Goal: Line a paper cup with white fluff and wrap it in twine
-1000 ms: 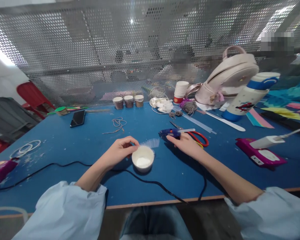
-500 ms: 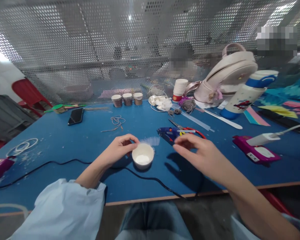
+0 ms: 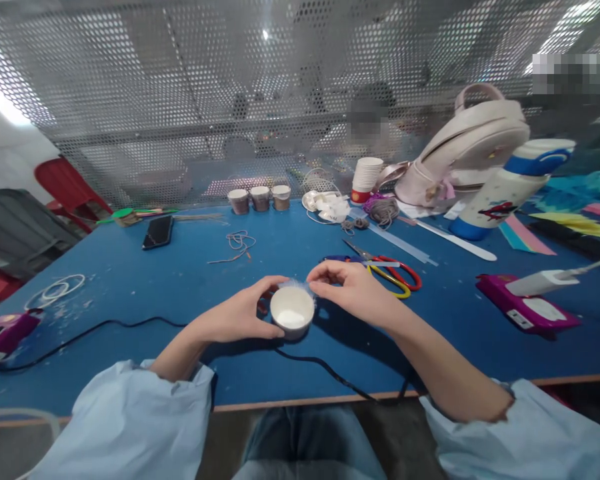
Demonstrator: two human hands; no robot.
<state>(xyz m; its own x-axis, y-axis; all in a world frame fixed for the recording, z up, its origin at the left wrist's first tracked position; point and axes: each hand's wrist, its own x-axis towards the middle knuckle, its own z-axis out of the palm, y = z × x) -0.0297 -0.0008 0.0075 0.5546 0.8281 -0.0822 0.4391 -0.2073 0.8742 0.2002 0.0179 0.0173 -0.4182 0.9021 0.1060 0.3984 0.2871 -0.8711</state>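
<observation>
A small white paper cup (image 3: 292, 327) stands near the table's front edge, its open top toward me. My left hand (image 3: 245, 310) is closed round the cup's left side, thumb in front and fingers behind. My right hand (image 3: 347, 290) is at the far right of the rim with thumb and forefinger pinched together; what lies between them is too fine to make out. A wispy, see-through white fringe (image 3: 297, 283) shows at the rim by those fingertips. Behind my right hand lies a blue glue gun (image 3: 337, 259), mostly hidden, beside scissors (image 3: 414, 275) with red and yellow handles.
A black cable (image 3: 325, 365) runs in front of the cup. Farther back are a phone (image 3: 158, 233), three small cups (image 3: 260, 198), stacked paper cups (image 3: 367, 175), grey yarn (image 3: 383, 211), a bag (image 3: 467, 147) and a bottle (image 3: 510, 190). A purple box (image 3: 527, 307) with a charger lies right.
My right hand has moved left from beside the glue gun to the cup's rim, its fingers now pinched. My left hand has come round the cup's side, thumb lowered to the front.
</observation>
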